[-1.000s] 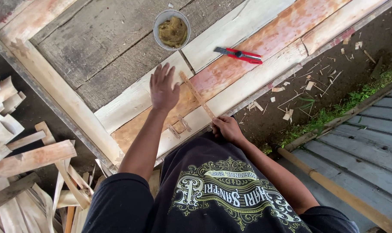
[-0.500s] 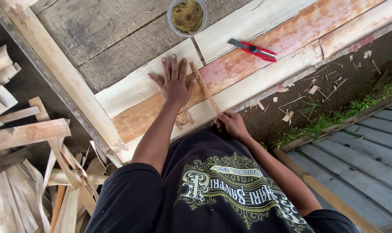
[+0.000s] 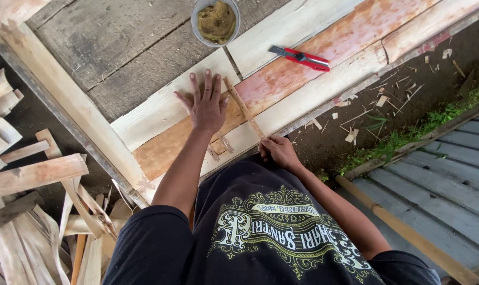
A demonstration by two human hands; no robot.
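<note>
Head view. The left hand lies palm down, fingers spread, on the pale boards of a slatted wooden platform, apparently bracing the person who leans over it. The right hand is closed, its fingers pinching the near end of a thin notched wooden strip, which runs diagonally away from the body across the boards; its far end lies just beside the left hand's index finger. Holding it by one end presumably keeps it steady and aligned on the surface. Small wooden offcuts lie under the left wrist, at the near edge of the platform.

Farther off on the boards stand a round cup of brownish paste and a red utility knife, both well apart from the hands and within forward reach. The platform's right edge drops to bare ground littered with wood chips; a heap of split wood slats crowds the left side, so free room lies mainly ahead, on the boards
</note>
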